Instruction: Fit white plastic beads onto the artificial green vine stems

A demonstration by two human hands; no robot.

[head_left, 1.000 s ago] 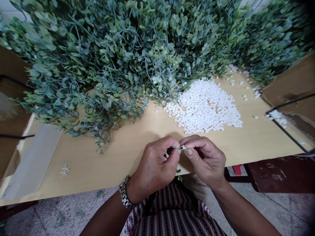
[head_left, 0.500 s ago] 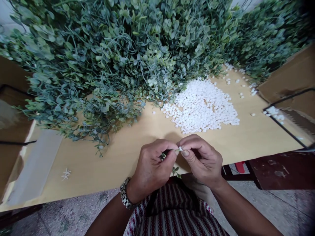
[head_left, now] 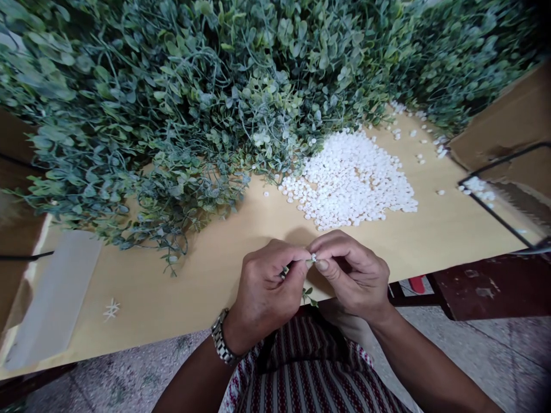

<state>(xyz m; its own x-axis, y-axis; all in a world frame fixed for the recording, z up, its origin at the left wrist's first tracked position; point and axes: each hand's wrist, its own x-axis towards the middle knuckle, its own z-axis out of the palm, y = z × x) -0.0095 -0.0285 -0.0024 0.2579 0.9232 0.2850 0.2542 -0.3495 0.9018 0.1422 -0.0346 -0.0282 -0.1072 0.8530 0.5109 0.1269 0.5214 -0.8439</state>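
My left hand (head_left: 271, 281) is closed in a pinch on a green artificial leaf sprig (head_left: 308, 296), whose leaves hang below the fingers above the table's front edge. Against its fingertips, my right hand (head_left: 355, 275) pinches a small white plastic bead (head_left: 314, 257). Bead and stem end meet between the two sets of fingertips; how far one sits on the other is hidden. Just beyond my hands lies a spread pile of similar white beads (head_left: 350, 180).
Artificial greenery (head_left: 193, 86) is heaped along the back of the table (head_left: 181, 310). Cardboard (head_left: 512, 120) and a black metal frame (head_left: 495, 217) stand at the right. White star-like pieces (head_left: 111, 310) lie at the left, near a pale strip (head_left: 60, 298).
The view has shifted slightly. My hands keep the same fingertip pinch, with only a tiny movement around the bead and the stem.
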